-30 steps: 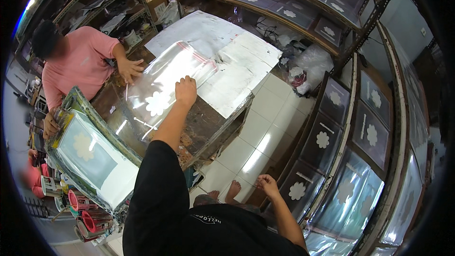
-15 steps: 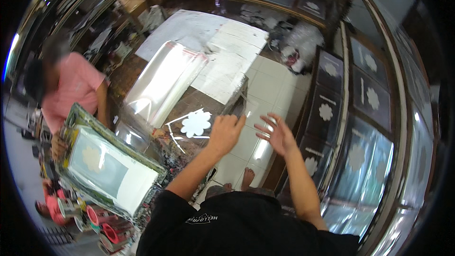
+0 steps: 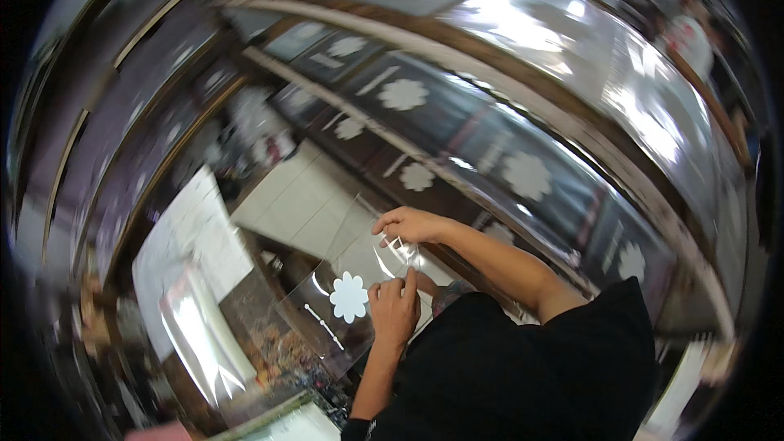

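Observation:
A thin clear plastic sheet (image 3: 306, 310) hangs in front of me, printed with a white flower shape (image 3: 349, 297) and a thin white strip of marks. My left hand (image 3: 395, 309) is closed on its near edge, beside the flower. Farther along the same sheet, my right hand (image 3: 411, 227) has bent fingers pinching the film, where bright reflections lie. The sheet is see-through, so its far outline is hard to follow over the tiled floor.
Rack shelves (image 3: 408, 135) with similar flower-printed sheets run across beyond my hands. At lower left, a worktable (image 3: 269, 343) bears a shiny stack of clear film (image 3: 204, 339) and white boards (image 3: 192, 233). Part of a screen frame (image 3: 278, 423) shows at the bottom. A person (image 3: 690, 45) stands far right.
My view has swung right, toward the racks. My hands, empty before, now hold the printed sheet, which lay on the worktable and is now lifted off it.

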A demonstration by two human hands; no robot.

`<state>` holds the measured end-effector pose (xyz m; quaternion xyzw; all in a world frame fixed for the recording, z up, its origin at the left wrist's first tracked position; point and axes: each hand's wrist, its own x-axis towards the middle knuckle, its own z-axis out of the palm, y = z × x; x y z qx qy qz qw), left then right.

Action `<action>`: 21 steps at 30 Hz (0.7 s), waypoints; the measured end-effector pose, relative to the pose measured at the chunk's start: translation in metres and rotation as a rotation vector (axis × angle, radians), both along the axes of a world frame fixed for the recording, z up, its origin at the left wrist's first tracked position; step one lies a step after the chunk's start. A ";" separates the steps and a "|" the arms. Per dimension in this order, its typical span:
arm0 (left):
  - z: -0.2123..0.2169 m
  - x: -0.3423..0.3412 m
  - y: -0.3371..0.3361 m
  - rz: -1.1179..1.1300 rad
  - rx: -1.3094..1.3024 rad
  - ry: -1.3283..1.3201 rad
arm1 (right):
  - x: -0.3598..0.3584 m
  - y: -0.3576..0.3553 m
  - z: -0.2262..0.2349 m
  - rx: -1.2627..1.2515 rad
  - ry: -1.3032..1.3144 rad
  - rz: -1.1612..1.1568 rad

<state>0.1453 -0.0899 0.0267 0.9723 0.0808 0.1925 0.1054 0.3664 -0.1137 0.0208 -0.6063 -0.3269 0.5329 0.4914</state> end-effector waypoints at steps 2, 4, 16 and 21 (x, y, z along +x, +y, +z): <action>0.008 -0.006 -0.032 -0.138 -0.111 -0.055 | -0.009 -0.060 0.024 0.036 -0.255 -0.040; 0.009 -0.014 -0.054 -0.237 -0.137 -0.134 | -0.018 -0.118 0.050 0.095 -0.541 -0.050; 0.027 0.001 -0.089 -0.249 -0.308 -0.464 | -0.128 -0.387 0.309 -0.054 -1.203 -0.458; -0.005 0.031 -0.126 -0.338 -0.380 -0.285 | -0.121 -0.500 0.413 -0.265 -1.322 -0.678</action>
